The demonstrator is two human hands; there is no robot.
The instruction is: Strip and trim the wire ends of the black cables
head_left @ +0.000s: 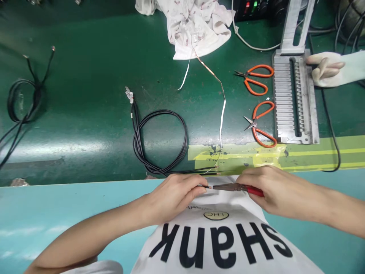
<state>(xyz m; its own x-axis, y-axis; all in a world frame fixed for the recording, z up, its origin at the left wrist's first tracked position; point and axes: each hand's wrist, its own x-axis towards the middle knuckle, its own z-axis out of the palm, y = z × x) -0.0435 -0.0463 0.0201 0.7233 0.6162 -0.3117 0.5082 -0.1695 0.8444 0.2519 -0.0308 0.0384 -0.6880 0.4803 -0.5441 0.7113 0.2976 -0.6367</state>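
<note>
My left hand (pixel 182 194) is closed in a pinch on the thin end of a black cable (pixel 203 186), held just off the table's front edge. My right hand (pixel 269 192) is wrapped round the red handles of a pair of pliers (pixel 228 187), whose jaws point left to the bared cable tip. Tips and jaws are at or very near each other; whether they touch I cannot tell. More black cable, in a loop (pixel 185 133), lies on the table with light connectors (pixel 129 95) at its far end. Two bare ends lie above my hands.
On the right are two orange-handled scissors (pixel 259 79), (pixel 261 125), a slotted metal fixture (pixel 296 99) and a white glove (pixel 327 69). A thin metal strip (pixel 222 110) runs from a white cloth (pixel 199 30). Another cable coil (pixel 24 101) lies left on the green table (pixel 94 76).
</note>
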